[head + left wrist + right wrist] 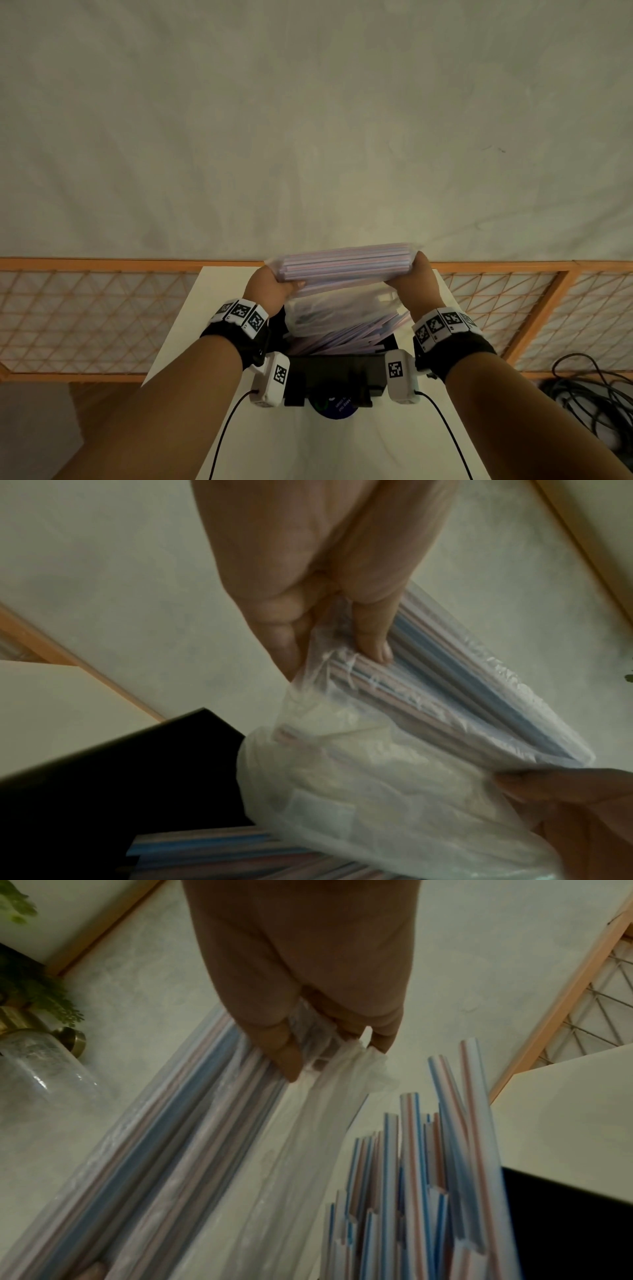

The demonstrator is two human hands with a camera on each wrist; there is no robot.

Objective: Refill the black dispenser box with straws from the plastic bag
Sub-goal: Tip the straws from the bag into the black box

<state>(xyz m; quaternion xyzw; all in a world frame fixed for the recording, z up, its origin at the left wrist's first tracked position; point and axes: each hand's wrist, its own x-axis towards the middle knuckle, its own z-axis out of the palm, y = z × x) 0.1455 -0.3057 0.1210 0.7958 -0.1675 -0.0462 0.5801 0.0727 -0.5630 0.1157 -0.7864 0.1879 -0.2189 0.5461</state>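
Observation:
A clear plastic bag [346, 265] packed with striped straws is held level above the black dispenser box [334, 375]. My left hand [274, 282] grips the bag's left end, thumb [373, 634] pressed on the plastic. My right hand [414, 274] pinches the bag's right end, its fingertips [291, 1056] bunching the film. The bag's loose lower part [359, 777] hangs down toward the box. Several striped straws [428, 1191] lie in the box, some poking out over its right edge [383, 330].
The box stands on a white table [191, 325] against a pale wall. An orange-framed lattice panel [85, 308] runs behind the table. A glass jar with a brass cap [44, 1056] and green leaves [34, 996] hang at the wall. Dark cables [589, 394] lie at the right.

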